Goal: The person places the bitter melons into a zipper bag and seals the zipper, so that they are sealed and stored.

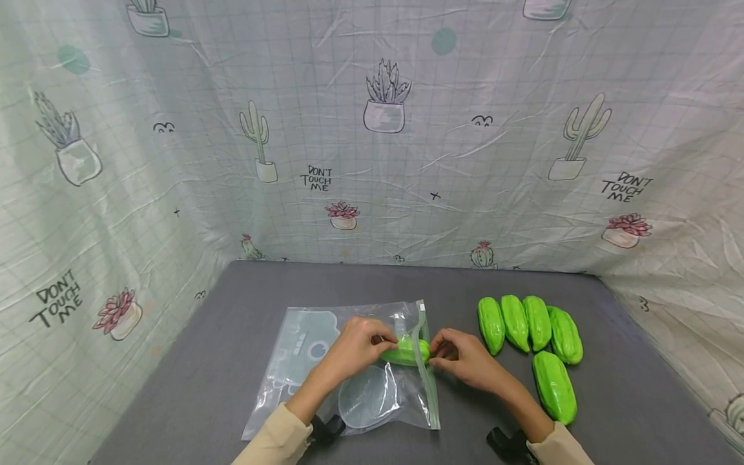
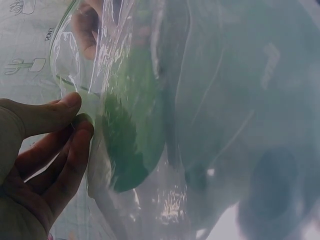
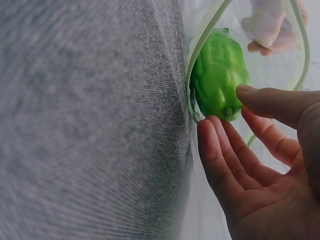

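A clear zip bag (image 1: 366, 394) with a pale green zip edge lies flat, its mouth to the right. Just inside the mouth lies a glossy, bright green ridged fruit (image 3: 219, 75), its tip at the opening. My left hand (image 1: 357, 342) pinches the bag's upper film between thumb and fingertips, above the fruit. In the left wrist view the fruit (image 2: 132, 135) shows through the plastic beside that hand (image 2: 47, 150). At the mouth, my right hand (image 1: 467, 361) holds the fruit's near end, thumb (image 3: 260, 100) on one side and fingertips on the other.
Several more green fruits (image 1: 514, 323) lie to the right on the grey table (image 1: 232, 361), one (image 1: 554, 387) nearer my right forearm. The bag bears pale blue printed shapes (image 1: 310, 336). A patterned cloth curtain (image 1: 407, 161) hangs behind and at both sides.
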The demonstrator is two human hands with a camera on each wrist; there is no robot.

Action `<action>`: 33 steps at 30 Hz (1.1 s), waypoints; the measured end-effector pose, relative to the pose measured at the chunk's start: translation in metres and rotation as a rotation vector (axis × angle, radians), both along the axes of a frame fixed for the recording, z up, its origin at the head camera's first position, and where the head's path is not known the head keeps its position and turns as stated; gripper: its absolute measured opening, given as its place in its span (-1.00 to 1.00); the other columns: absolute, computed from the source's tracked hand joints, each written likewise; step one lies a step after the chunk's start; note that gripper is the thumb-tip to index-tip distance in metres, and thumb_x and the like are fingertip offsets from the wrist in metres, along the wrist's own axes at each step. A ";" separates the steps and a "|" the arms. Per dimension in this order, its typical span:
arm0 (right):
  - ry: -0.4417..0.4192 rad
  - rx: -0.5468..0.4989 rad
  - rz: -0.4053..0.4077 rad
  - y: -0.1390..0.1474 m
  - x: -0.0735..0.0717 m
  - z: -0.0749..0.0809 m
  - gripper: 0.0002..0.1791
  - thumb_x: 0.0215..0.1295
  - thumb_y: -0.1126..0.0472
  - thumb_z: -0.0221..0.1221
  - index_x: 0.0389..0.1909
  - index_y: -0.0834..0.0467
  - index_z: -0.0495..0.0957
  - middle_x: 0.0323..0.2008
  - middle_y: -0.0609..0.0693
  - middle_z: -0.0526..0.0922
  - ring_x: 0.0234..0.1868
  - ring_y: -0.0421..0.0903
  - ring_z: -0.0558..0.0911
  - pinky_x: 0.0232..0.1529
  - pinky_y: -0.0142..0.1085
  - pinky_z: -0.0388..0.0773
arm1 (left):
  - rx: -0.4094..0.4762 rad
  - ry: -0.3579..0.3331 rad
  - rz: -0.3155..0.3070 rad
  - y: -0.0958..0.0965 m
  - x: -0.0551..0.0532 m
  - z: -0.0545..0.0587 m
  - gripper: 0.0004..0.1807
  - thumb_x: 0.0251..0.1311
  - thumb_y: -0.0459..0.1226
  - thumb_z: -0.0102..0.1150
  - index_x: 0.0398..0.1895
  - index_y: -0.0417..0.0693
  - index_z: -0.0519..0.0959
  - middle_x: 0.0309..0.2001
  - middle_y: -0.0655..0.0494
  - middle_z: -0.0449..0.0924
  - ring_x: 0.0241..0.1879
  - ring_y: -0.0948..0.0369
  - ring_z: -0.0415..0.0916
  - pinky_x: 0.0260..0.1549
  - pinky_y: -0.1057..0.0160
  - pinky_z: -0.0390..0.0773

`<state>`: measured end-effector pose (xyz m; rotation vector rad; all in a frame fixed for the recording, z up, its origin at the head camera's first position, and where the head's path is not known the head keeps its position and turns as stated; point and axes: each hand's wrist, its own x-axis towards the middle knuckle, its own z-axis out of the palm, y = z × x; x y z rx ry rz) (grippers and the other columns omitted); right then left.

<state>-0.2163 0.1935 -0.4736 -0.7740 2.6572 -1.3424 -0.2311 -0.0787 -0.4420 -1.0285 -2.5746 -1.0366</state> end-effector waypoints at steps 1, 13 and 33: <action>-0.003 -0.003 0.004 0.000 0.000 0.000 -0.83 0.32 0.19 0.39 -0.18 0.11 0.60 -0.19 0.00 0.71 -0.21 -0.23 0.72 -0.23 -0.35 0.68 | 0.000 0.001 -0.001 0.000 0.000 0.000 -0.96 0.16 -0.31 0.48 -0.33 -0.06 0.82 -0.34 0.14 0.81 -0.41 0.38 0.65 -0.35 0.51 0.60; -0.025 -0.020 0.036 -0.001 0.001 0.001 -0.82 0.38 0.20 0.34 -0.07 0.14 0.65 -0.10 0.07 0.74 -0.21 -0.18 0.75 -0.25 -0.34 0.69 | 0.002 0.004 0.005 -0.001 -0.001 -0.001 -0.95 0.14 -0.31 0.50 -0.34 -0.06 0.82 -0.35 0.15 0.81 -0.42 0.39 0.64 -0.37 0.52 0.59; -0.011 -0.032 0.064 0.009 0.001 0.010 -0.78 0.44 0.26 0.26 0.04 0.20 0.66 -0.02 0.17 0.74 -0.17 -0.06 0.76 -0.18 -0.29 0.71 | 0.013 0.036 -0.002 -0.001 -0.001 0.000 -0.96 0.13 -0.33 0.50 -0.34 -0.06 0.82 -0.36 0.15 0.81 -0.43 0.40 0.63 -0.38 0.51 0.58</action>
